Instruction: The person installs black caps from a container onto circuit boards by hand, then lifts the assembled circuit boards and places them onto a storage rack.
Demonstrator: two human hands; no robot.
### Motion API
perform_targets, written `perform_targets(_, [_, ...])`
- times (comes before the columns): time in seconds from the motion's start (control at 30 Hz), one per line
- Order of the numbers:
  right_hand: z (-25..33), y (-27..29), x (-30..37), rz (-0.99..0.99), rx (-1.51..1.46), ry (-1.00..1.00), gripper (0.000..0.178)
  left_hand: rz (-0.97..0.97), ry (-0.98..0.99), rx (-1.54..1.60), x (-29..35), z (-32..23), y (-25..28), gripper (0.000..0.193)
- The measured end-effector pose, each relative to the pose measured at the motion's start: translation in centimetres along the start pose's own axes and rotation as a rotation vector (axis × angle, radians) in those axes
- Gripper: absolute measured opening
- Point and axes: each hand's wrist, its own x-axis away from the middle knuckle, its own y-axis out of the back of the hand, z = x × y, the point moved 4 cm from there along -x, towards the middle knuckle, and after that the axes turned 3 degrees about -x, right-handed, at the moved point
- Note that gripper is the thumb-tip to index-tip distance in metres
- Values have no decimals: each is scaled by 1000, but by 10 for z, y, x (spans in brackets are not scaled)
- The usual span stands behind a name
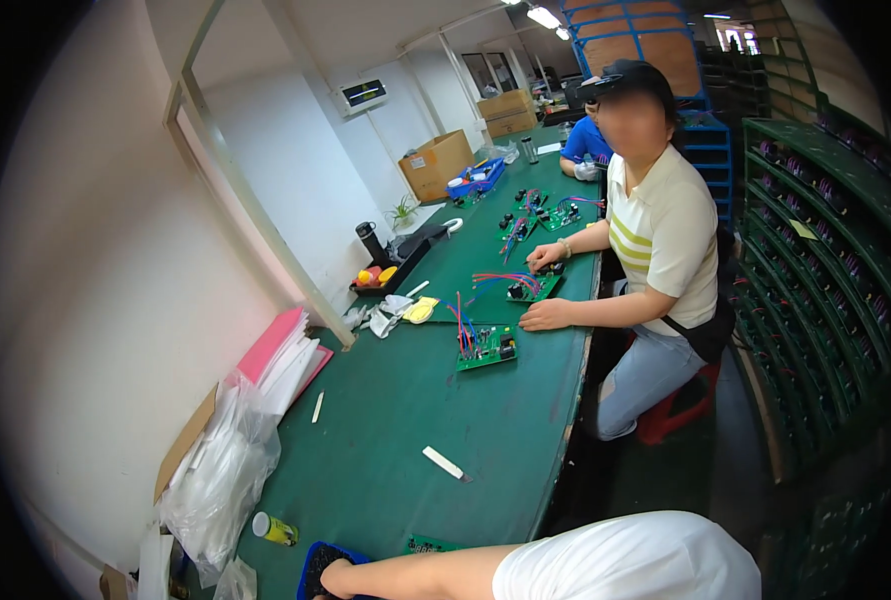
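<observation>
Blue tray [305,566], cropped, long axis unclear

Free tabletop [380,495] lies between the blue tray [309,556] and white strip [443,463].

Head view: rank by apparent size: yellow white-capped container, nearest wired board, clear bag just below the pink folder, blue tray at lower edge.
1. Clear bag
2. Nearest wired board
3. Yellow white-capped container
Blue tray: unranked, cut off by the frame.

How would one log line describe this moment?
Right hand: at blue tray, grip unclear; Left hand: out of view; Nearby: green circuit board, yellow container; Nearest co-worker's hands: beside wired board
</observation>
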Motion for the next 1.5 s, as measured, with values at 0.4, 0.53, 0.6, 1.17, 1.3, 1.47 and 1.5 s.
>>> perform_targets(0.4, [-7, 2, 14, -141, -200, 62, 22, -130, 19, 95, 3, -12, 5, 22])
perform_targets(0.53, [-8, 10, 20, -104, -165, 52, 19, -154, 8, 140, 3, -16, 5, 22])
perform_targets(0.6, [-9, 13, 27, -81, -179, 57, 19, -144, 25, 141, 4, -15, 4, 23])
perform_targets(1.17, [-27, 33, 63, -564, -716, 422, 8, -207, 14, 119, 9, -23, 9, 25])
perform_targets(1.3, [-52, 34, 121, -547, -809, 540, 9, -199, 51, 96, 11, -15, 3, 26])
perform_targets(1.47, [-104, 2, 179, -463, -839, 328, 9, -343, -98, 48, -9, 51, -49, 12])
perform_targets(1.5, [-127, 1, 191, -505, -824, 229, 11, -273, -181, -36, -26, 36, -45, 16])
